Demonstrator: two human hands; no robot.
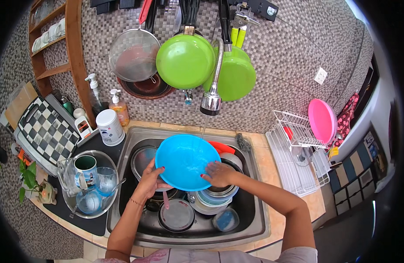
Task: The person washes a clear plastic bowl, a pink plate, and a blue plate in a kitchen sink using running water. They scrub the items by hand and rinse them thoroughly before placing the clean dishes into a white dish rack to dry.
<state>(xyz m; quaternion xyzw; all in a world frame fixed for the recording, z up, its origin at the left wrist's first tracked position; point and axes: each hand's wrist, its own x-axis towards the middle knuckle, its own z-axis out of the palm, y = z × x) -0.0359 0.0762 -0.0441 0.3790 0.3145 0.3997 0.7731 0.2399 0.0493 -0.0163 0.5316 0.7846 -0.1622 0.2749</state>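
Note:
A blue plastic bowl [180, 161] is held over the sink under the faucet head [211, 102], and a thin stream of water falls into it. My left hand [152, 179] grips the bowl's left rim, thumb on the inner edge. Inside the bowl near its right side, my right hand [218, 174] rests with fingers spread on the wet surface. Below, the steel sink [189, 241] holds stacked bowls [215, 200], a round lid or pan [177, 215], a pot lid [144, 161] and a small container with a blue sponge [226, 220].
At left stand a steel basin [113, 194] of cups and glasses, a white tub [110, 126] and a soap bottle [119, 108]. A white dish rack [287, 164] with a pink bowl [320, 121] is at right. Green pans [185, 60] hang above; a scouring pad [243, 143] lies behind the sink.

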